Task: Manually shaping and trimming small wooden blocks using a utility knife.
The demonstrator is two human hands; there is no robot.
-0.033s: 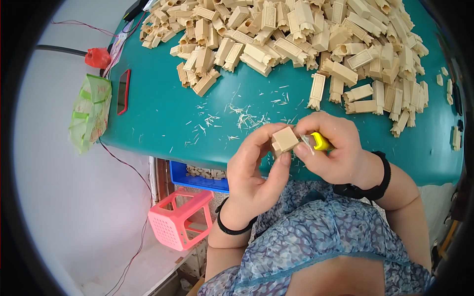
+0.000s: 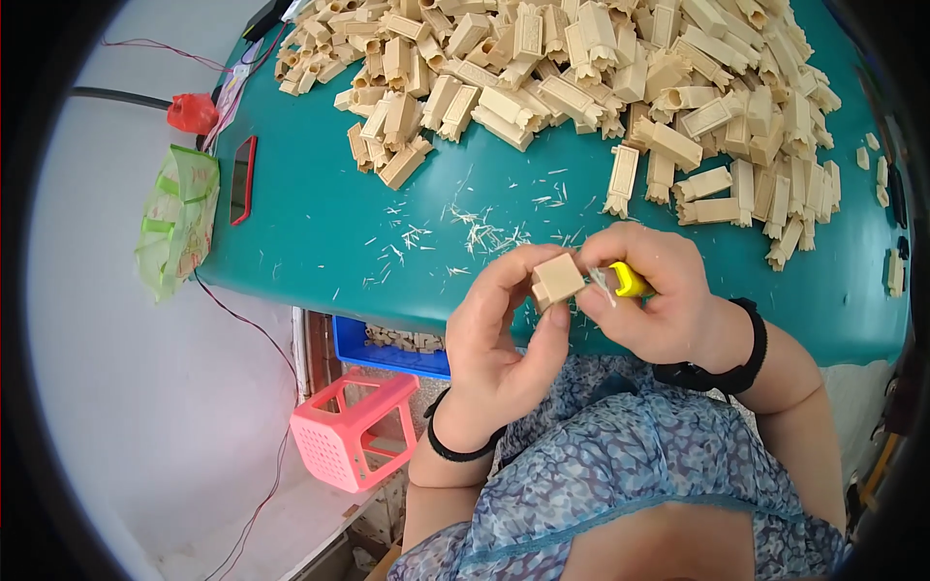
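1. The left hand (image 2: pixel 499 334) has its grip closed on a beige block (image 2: pixel 559 279), pinched between thumb and fingers, with a flat, squarish face turned up.
2. The block is above the front part of the green counter (image 2: pixel 310 232), between the two hands.
3. The right hand (image 2: pixel 668 295) keeps its grip curled around a yellow tool (image 2: pixel 632 280); most of the tool is hidden by the fingers, so its working end cannot be made out.
4. The right fingertips are just beside the block; whether they touch it cannot be told.
5. Thin pale strips (image 2: pixel 603 285) lie at the right thumb, next to the yellow tool.
6. More pale shavings (image 2: pixel 481 232) are scattered over the counter, beyond the left hand.
7. A large heap of similar beige pieces (image 2: pixel 581 73) covers the far side of the counter, spreading toward the right.
8. A red-edged phone (image 2: pixel 242 182) lies near the counter's left edge, with a green plastic bag (image 2: pixel 179 218) just beside it.
9. Below the counter's front edge, a blue bin (image 2: pixel 342 344) holds small beige bits, near a pink plastic stool (image 2: pixel 354 431).
10. Each wrist wears a black band (image 2: pixel 751 339).
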